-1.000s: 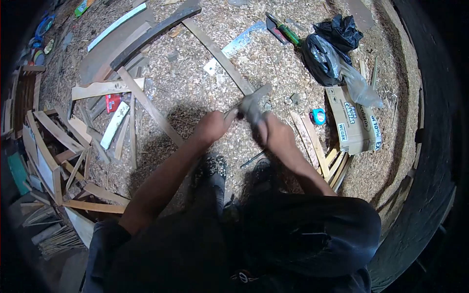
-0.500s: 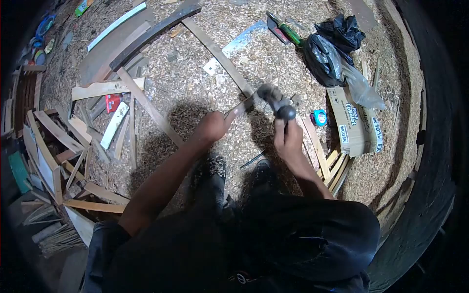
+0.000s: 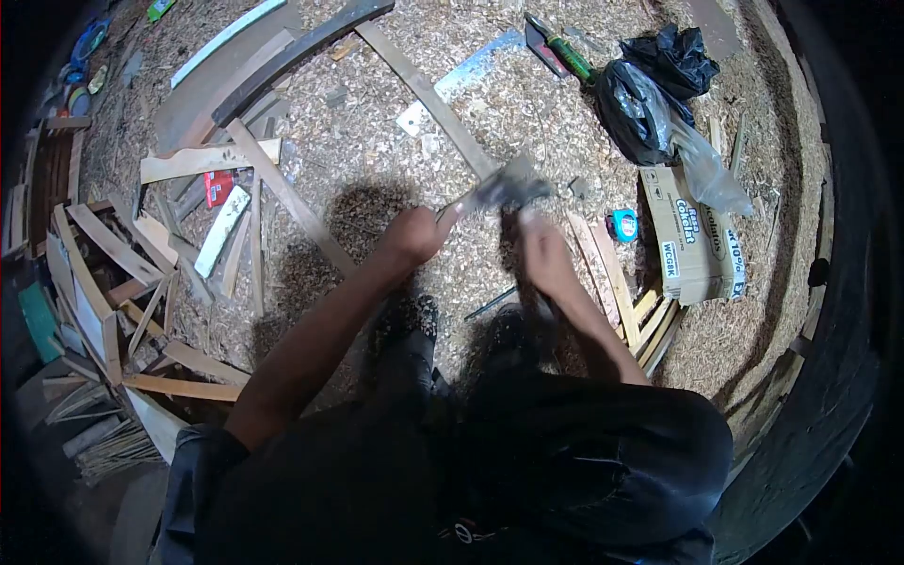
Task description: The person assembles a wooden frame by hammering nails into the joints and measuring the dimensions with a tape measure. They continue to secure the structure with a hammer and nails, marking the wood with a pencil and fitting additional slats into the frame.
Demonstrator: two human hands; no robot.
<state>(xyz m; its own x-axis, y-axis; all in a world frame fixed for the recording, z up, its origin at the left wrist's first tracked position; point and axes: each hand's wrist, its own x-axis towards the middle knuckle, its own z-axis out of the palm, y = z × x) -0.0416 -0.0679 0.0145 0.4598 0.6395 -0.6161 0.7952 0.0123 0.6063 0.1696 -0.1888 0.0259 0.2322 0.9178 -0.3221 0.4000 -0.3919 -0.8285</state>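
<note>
My left hand (image 3: 414, 234) is closed around a narrow wooden piece (image 3: 452, 213), which points up and right. My right hand (image 3: 544, 250) grips a hammer, its head (image 3: 513, 186) blurred by motion over the far end of that piece. Close to the hammer head ends a long wooden strip (image 3: 424, 89), which runs up to a dark curved wooden beam (image 3: 292, 66). Whether the held piece and the strip touch is hidden behind the hammer. A second long strip (image 3: 292, 202) slants from the beam down toward my left forearm.
Wood chips cover the ground. On the right are a blue tape measure (image 3: 622, 225), a cardboard box (image 3: 692, 240), black plastic bags (image 3: 636, 113) and a green tube (image 3: 570, 58). Wooden offcuts (image 3: 113, 250) pile up on the left. A thin dark tool (image 3: 491, 302) lies between my feet.
The hammer head has swung left and down toward the end of the held wooden piece. My right hand has shifted slightly left; my left hand stays nearly in place.
</note>
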